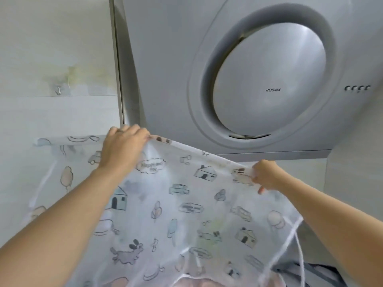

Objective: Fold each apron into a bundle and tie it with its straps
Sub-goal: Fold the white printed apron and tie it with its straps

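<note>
A translucent white apron (pixel 186 206) printed with houses, rabbits, cars and trees is held up in the air, spread in front of me. My left hand (pixel 122 148) grips its top edge near the middle. My right hand (pixel 266 176) pinches the same edge further right and lower, by a rabbit print. The edge slopes down from left to right. The part of the apron (pixel 68 154) left of my left hand hangs against the wall. Thin white straps (pixel 296 241) dangle at the lower right.
A grey range hood (pixel 259 79) with a round panel fills the wall straight ahead. On the pale wall at the left there is a small metal hook (pixel 58 90). Something dark grey (pixel 315 272) shows at the bottom right.
</note>
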{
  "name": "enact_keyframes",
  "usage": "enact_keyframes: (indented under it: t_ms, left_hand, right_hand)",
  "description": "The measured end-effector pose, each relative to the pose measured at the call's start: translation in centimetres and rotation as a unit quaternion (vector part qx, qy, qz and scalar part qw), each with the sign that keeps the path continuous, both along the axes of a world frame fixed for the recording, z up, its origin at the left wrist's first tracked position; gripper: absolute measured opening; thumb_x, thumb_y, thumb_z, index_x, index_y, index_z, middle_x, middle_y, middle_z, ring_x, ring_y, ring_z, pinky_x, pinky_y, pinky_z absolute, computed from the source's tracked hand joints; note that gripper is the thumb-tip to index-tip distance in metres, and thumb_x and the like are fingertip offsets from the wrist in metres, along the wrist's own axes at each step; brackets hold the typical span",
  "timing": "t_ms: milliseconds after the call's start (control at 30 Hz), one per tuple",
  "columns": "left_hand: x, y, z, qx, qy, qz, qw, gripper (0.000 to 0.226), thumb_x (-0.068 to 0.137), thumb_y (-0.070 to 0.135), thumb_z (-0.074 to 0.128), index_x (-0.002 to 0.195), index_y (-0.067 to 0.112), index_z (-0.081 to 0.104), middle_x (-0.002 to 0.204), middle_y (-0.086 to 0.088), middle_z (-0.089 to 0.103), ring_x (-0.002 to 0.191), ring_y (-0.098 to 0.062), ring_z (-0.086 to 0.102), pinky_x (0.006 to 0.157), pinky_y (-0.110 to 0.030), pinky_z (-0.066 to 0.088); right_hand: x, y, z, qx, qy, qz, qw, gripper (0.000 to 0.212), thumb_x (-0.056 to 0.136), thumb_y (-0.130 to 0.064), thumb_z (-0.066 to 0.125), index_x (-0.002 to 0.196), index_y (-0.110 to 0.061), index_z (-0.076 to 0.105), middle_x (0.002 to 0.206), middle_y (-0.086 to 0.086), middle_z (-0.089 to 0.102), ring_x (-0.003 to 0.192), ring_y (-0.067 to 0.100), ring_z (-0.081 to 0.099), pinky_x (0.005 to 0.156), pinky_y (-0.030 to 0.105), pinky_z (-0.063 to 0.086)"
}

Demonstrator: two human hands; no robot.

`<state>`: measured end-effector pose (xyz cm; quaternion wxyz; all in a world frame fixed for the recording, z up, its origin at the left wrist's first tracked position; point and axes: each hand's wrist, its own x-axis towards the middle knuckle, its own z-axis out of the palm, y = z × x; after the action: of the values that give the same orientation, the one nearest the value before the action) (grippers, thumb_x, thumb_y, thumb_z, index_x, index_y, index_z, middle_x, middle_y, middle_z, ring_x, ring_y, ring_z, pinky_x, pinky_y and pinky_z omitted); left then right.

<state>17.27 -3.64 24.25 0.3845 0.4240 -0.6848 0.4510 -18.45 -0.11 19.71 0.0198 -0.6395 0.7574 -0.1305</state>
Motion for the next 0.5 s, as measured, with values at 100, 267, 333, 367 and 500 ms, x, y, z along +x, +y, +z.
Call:
enact_keyframes:
  t_ms: [100, 267, 333, 367, 500]
  left_hand:
    - [3.0, 0.6, 2.3, -0.006, 0.003, 0.039, 0.999, 0.025, 0.094, 0.026, 0.053, 0.085, 0.008, 0.069, 0.079, -0.012, 0.066, 0.07, -0.032, 0.059, 0.065, -0.039, 0.036]
    - [5.0, 0.5, 1.6, 0.084, 0.04, 0.064, 0.994, 0.021, 0.094, 0.025, 0.055, 0.087, 0.011, 0.068, 0.085, -0.01, 0.067, 0.081, -0.031, 0.058, 0.072, -0.039, 0.031]
    - [5.2, 0.1, 0.1, 0.127, 0.054, 0.056, 0.989, 0.02, 0.095, 0.024, 0.055, 0.085, 0.01, 0.067, 0.084, -0.01, 0.066, 0.08, -0.032, 0.057, 0.07, -0.037, 0.032]
    - [5.3, 0.1, -0.4, 0.134, 0.068, 0.051, 0.987, 0.02, 0.095, 0.023, 0.055, 0.085, 0.01, 0.067, 0.084, -0.01, 0.065, 0.08, -0.032, 0.057, 0.068, -0.037, 0.033]
    - [4.5, 0.5, -0.7, 0.156, 0.101, 0.02, 0.982, 0.021, 0.097, 0.024, 0.052, 0.097, 0.014, 0.07, 0.094, -0.006, 0.065, 0.089, -0.032, 0.059, 0.073, -0.038, 0.038]
  right_hand:
    - [-1.0, 0.5, 0.7, -0.035, -0.09, -0.003, 0.995, 0.013, 0.088, -0.011, 0.052, 0.077, -0.009, 0.058, 0.067, 0.002, 0.068, 0.079, 0.025, 0.07, 0.055, 0.022, 0.045]
    - [-0.9, 0.1, 0.5, -0.202, -0.09, -0.024, 0.975, 0.026, 0.083, -0.01, 0.057, 0.058, -0.012, 0.051, 0.07, 0.011, 0.069, 0.069, 0.026, 0.061, 0.058, 0.026, 0.041]
    - [-0.9, -0.3, -0.1, -0.191, -0.102, -0.036, 0.976, 0.025, 0.082, -0.013, 0.058, 0.058, -0.01, 0.052, 0.06, 0.008, 0.068, 0.064, 0.026, 0.064, 0.058, 0.028, 0.046]
    - [-1.0, -0.4, 0.0, -0.211, -0.109, -0.045, 0.97, 0.022, 0.084, -0.013, 0.057, 0.063, -0.008, 0.055, 0.06, 0.009, 0.067, 0.063, 0.026, 0.064, 0.058, 0.029, 0.046]
    - [-0.9, -0.2, 1.3, -0.221, -0.155, -0.05, 0.962, 0.014, 0.088, 0.0, 0.05, 0.079, -0.008, 0.056, 0.072, 0.009, 0.067, 0.07, 0.026, 0.07, 0.051, 0.026, 0.047]
